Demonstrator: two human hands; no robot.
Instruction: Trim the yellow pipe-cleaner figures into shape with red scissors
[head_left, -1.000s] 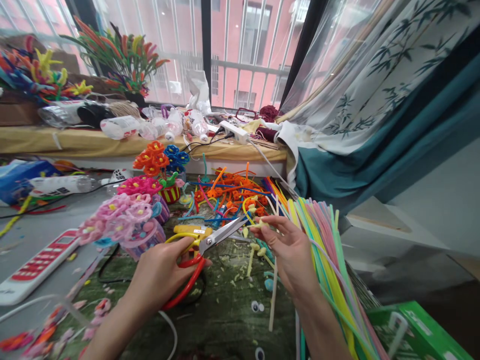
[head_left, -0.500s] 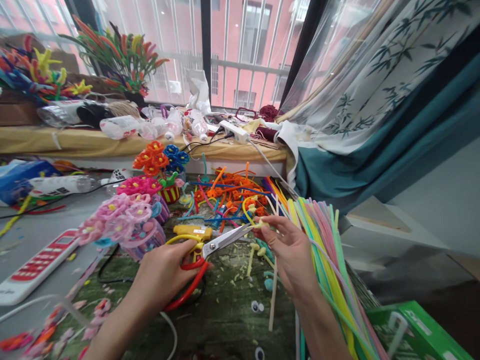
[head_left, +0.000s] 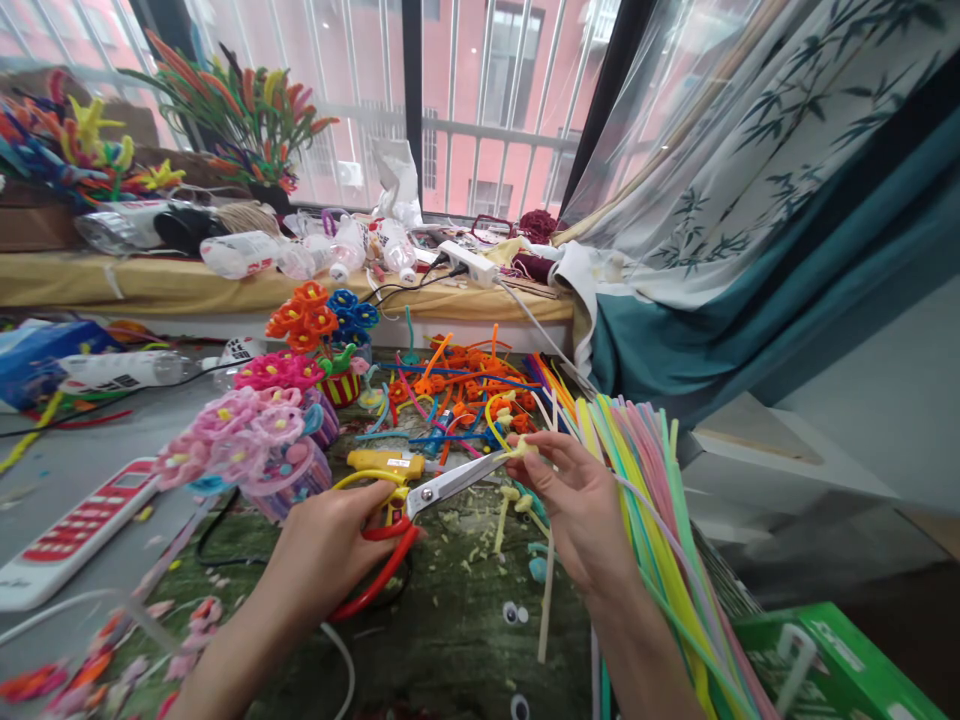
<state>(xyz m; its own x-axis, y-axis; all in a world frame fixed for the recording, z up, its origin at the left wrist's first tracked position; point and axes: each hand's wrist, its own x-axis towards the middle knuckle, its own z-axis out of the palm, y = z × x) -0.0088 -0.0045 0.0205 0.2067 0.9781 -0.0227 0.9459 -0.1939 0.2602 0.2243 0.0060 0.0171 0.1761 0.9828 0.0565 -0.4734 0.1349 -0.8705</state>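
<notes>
Scissors [head_left: 454, 484] in left hand [head_left: 322, 545]; bottle label [head_left: 112, 373] blurred.

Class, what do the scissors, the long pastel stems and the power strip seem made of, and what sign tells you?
Scissors: blades seem smooth metal, by their grey sheen; handles probably plastic, by their glossy colour. Pastel stems: likely matte fibre, by their soft look. Power strip: probably smooth white plastic, by its crisp edges.
</notes>
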